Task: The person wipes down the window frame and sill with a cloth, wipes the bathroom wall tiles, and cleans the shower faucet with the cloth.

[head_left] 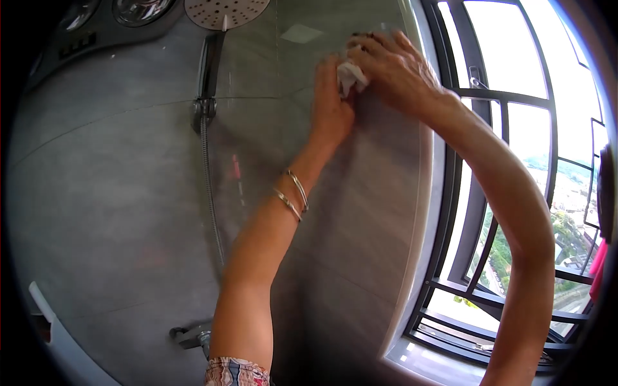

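Reaching up to one o'clock, before the grey wall [148, 212], with left hand [335, 93] and right hand [391, 69] close together, and holding a white cloth [352, 78] between them. Bending right fingers over toward the left hand; cannot tell, through blur, the exact pinch of either. Crossing the wall's pale edge [420, 206] with the right forearm, in front of the window [528, 167] at three o'clock. Leaving a wide stretch of wall between left hand and shower hose [208, 174] at nine. Well apart from shower head [225, 11] at eleven and tap [191, 343] at seven
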`<state>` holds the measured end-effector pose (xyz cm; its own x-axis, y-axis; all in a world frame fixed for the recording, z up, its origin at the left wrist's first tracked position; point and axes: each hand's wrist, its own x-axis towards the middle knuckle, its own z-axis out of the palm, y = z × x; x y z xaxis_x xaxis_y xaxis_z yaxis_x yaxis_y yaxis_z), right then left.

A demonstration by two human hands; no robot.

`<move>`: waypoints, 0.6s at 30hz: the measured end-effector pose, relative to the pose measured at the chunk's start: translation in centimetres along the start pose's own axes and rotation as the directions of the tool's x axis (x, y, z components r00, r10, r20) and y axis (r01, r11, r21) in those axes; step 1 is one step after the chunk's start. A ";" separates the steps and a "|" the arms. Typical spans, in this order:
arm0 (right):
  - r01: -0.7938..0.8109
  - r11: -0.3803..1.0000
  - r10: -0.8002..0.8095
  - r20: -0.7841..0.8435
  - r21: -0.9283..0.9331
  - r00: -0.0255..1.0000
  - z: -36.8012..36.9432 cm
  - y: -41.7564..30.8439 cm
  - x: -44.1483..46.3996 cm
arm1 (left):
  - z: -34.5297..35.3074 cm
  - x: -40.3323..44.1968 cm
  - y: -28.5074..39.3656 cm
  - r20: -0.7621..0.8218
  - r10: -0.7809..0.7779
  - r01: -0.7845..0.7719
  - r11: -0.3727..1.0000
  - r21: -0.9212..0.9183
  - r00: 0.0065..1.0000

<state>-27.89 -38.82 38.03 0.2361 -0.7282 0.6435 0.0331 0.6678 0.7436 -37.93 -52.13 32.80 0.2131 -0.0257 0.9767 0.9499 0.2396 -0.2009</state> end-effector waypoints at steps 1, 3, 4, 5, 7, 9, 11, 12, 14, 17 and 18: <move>0.000 0.999 0.000 -0.001 -0.051 1.000 0.5 0.9 0.8 | 0.0 1.5 -0.5 0.001 0.001 -0.001 1.000 -0.026 1.000; -0.016 0.996 0.014 -0.021 -0.091 1.000 1.2 2.6 3.1 | -0.1 5.3 -1.3 0.020 0.013 -0.012 0.999 -0.043 1.000; -0.032 0.992 0.026 -0.046 -0.125 0.999 1.5 3.2 4.1 | -0.2 7.2 -2.2 0.038 0.023 -0.021 0.999 -0.034 0.999; -0.032 0.991 0.027 -0.038 -0.133 0.999 2.0 3.8 4.8 | -0.3 8.9 -2.9 0.039 0.023 -0.022 0.999 -0.046 0.999; -0.050 0.957 0.037 -0.052 -0.285 0.998 2.8 4.6 6.3 | -0.6 11.7 -4.4 -0.017 0.038 -0.034 0.977 0.211 0.999; -0.130 0.945 0.143 0.023 -0.299 0.989 3.3 4.8 8.3 | -0.8 13.2 -5.7 -0.042 0.204 -0.185 0.943 0.275 0.978; -0.201 0.926 0.244 0.103 -0.319 0.964 4.7 5.6 9.7 | -1.3 14.3 -6.3 -0.064 0.356 -0.315 0.886 0.340 0.932; -0.214 0.934 0.246 0.082 -0.288 0.966 5.5 6.0 10.3 | -1.5 14.9 -6.6 -0.056 0.270 -0.208 0.845 0.493 0.961; -0.228 0.940 0.251 0.062 -0.253 0.966 7.8 7.0 11.3 | -2.1 15.9 -8.2 -0.060 0.178 -0.101 0.768 0.633 0.982; -0.212 0.936 0.239 0.064 -0.281 0.969 9.5 5.8 12.3 | -3.6 16.6 -11.0 -0.066 0.225 -0.133 0.761 0.635 0.972; -0.232 0.925 0.271 0.096 -0.301 0.958 8.0 3.0 11.7 | -4.3 16.4 -11.5 -0.012 0.174 -0.119 0.721 0.683 0.985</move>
<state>-32.77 -46.55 49.28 0.1423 -0.5308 0.8355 0.2676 0.8333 0.4838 -44.41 -59.51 50.78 0.3782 0.0046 0.9257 0.5033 0.8383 -0.2098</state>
